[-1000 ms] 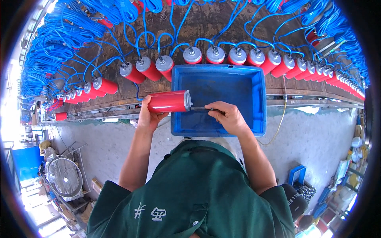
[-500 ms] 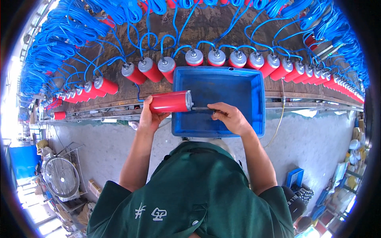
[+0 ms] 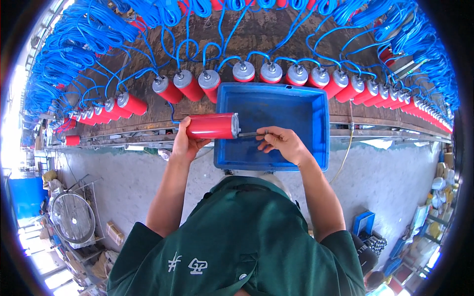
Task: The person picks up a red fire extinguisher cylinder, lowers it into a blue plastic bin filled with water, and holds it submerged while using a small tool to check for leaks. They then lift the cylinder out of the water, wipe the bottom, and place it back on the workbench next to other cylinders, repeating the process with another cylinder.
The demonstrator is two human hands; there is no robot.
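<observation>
My left hand (image 3: 186,142) is wrapped round the rear of a shiny red cylinder (image 3: 210,126), which lies sideways with its grey metal end cap (image 3: 235,125) facing right. A blue cable (image 3: 173,114) hangs near its rear end. In my right hand (image 3: 284,143), a thin dark rod-like tool (image 3: 251,134) is pinched between thumb and fingers. Its tip meets the lower part of the end cap; what it engages is too small to make out. Both hands are at the near side of a blue plastic bin (image 3: 323,143), the right one over it.
Behind the bin runs a long row of red cylinders (image 3: 242,73) with grey caps and blue cables on a worn brown table (image 3: 237,34). Coiled blue cables (image 3: 98,34) pile along the far edge. A round fan-like frame (image 3: 73,218) stands on the floor at left; a blue crate (image 3: 364,223) is at right.
The fingers of my right hand have shifted and spread slightly on the tool, whose tip stays at the end cap. My left hand holds the cylinder almost still.
</observation>
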